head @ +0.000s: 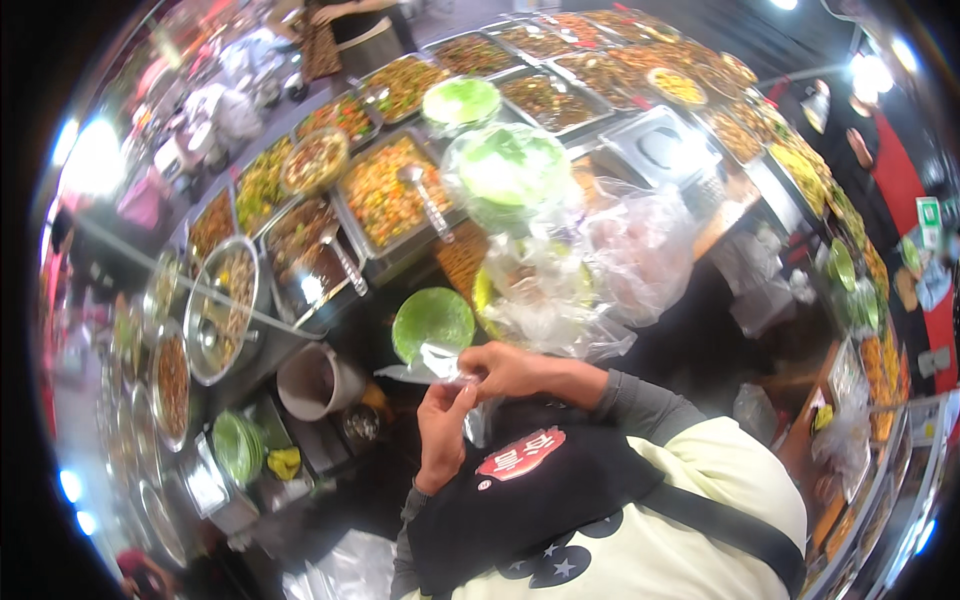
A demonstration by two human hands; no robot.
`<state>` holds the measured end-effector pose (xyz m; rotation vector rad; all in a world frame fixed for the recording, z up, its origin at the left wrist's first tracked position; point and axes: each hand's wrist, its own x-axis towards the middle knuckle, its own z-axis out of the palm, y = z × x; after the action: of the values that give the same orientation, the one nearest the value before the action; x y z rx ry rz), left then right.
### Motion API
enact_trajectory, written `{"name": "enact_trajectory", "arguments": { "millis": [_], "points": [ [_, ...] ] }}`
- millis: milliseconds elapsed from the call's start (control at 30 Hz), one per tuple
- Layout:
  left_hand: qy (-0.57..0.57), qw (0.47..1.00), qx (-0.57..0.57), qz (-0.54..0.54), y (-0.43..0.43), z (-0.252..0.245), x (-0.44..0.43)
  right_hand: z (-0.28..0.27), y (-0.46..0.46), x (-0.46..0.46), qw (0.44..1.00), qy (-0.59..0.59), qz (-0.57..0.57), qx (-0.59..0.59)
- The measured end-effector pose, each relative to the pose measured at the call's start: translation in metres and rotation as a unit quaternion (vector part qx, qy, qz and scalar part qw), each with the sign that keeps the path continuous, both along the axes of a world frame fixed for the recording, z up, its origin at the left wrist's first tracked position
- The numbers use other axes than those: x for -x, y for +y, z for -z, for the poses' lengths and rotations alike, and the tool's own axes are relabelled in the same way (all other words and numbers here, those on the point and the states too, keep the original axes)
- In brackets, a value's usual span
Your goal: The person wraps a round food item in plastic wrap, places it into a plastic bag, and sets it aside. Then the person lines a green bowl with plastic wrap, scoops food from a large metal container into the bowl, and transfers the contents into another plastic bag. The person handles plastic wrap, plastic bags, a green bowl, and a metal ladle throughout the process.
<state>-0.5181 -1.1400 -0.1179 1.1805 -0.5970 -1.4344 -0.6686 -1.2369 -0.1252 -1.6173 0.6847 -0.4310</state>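
Note:
My left hand (440,435) and my right hand (514,371) meet in front of the black apron (540,480). Between their fingertips they pinch a thin clear plastic bag (431,364), and a loose part of it hangs below the right hand. Just beyond the bag sits a green bowl (433,319), its inside showing, with the bag covering its near rim. To its right, a heap of crumpled clear plastic bags (544,292) lies over a yellow-green container (484,296).
Metal trays of cooked food, one of diced vegetables (390,195) with a spoon (426,202), spread across the counter. Bag-covered green bowls (514,165) stand ahead. A white bucket (319,382) and stacked green plates (238,448) are at left. A person (862,142) stands at far right.

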Motion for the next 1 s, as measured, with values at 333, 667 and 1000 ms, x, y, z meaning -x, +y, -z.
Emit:
{"name": "enact_trajectory", "arguments": {
  "millis": [333, 667, 1000],
  "points": [
    [0.0, 0.995, 0.053, 0.08, -0.013, -0.006, -0.004, 0.01, -0.006, 0.016, 0.973, -0.138, -0.021, -0.183],
    [-0.298, 0.948, -0.035, 0.102, -0.026, -0.011, 0.008, 0.022, 0.003, 0.007, 0.987, -0.081, 0.047, 0.128],
    [-0.046, 0.994, 0.06, 0.083, -0.023, -0.001, -0.001, 0.003, -0.001, 0.029, 0.876, -0.271, 0.173, -0.359]
  ]
}}
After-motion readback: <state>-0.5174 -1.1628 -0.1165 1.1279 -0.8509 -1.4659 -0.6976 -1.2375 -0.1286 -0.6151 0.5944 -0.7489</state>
